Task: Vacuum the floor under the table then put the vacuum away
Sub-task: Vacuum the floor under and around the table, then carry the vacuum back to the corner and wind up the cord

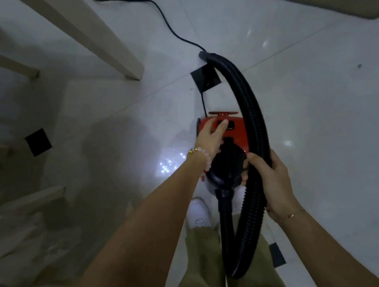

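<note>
Standing over a red canister vacuum (230,139) on the white tiled floor (320,106) near wooden table legs (93,36), a person rests straight left-hand (211,136) fingers on its top while the right hand (274,181) grips the looped black hose (250,104).

Brightness: I see a dim, bluish picture.
Glare: small white sparkles on the glossy floor (322,129), just left of the red vacuum (236,131); fainter glints to its right and beyond it.
Shadows: soft grey shade left of the vacuum, under the wooden legs (93,36).
Blur: the left edge is smeared.
Distortion: the legs and tile lines bend near the borders.
</note>
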The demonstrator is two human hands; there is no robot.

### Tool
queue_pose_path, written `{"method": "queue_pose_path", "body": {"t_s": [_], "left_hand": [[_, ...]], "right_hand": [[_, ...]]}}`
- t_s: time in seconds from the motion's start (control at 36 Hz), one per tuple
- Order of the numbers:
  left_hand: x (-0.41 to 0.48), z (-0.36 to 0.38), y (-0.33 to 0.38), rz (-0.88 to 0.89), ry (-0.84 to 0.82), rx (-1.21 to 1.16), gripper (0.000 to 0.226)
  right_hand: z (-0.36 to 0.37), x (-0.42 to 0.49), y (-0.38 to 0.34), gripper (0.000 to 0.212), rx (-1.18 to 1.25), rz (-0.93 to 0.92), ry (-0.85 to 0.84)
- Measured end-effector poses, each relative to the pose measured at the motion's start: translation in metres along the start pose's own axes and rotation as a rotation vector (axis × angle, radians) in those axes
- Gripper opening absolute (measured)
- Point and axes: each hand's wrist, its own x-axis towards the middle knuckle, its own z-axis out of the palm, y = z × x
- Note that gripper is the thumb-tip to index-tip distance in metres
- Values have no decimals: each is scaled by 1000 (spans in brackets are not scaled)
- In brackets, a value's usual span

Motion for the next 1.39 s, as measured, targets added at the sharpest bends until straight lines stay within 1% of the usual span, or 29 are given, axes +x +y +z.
{"method": "queue_pose_path", "body": {"t_s": [0.06,0.17,0.28,0.33,0.44,0.5,0.64,0.75,0.94,1.03,1.11,1.17,1.22,1.28,1.39], "left_hand": [[8,2,-10,5,20,158,67],[26,6,-22,67,2,652,59],[49,16,-31,128,-76,922,64],[63,22,-35,148,-112,1017,67],[84,37,-41,165,-174,1231,74],[91,44,-43,160,-176,1263,78],[100,51,-39,100,-184,1243,87],[102,49,-32,64,-236,1356,91],[106,51,-24,33,-285,1440,89],[106,50,-30,50,-268,1375,88],[96,45,-40,75,-224,1188,85],[84,43,-47,109,-144,1007,77],[68,44,-56,119,-19,784,66],[50,47,-65,113,101,612,60],[26,58,-76,59,198,365,66]], "right_hand": [[-15,13,-2,7,49,28,34],[-42,42,-5,8,91,68,66],[-67,75,2,8,99,115,118],[-77,92,9,8,107,151,137],[-94,113,19,13,132,223,131],[-99,117,22,13,151,243,122],[-105,118,25,14,167,268,81],[-106,117,23,15,179,264,76],[-103,114,17,13,172,257,77],[-101,109,15,14,153,234,78],[-97,102,15,15,152,225,68],[-94,97,17,16,153,226,68],[-92,91,18,17,148,232,74],[-91,87,20,17,146,234,84],[-91,77,17,18,132,223,91]]}}
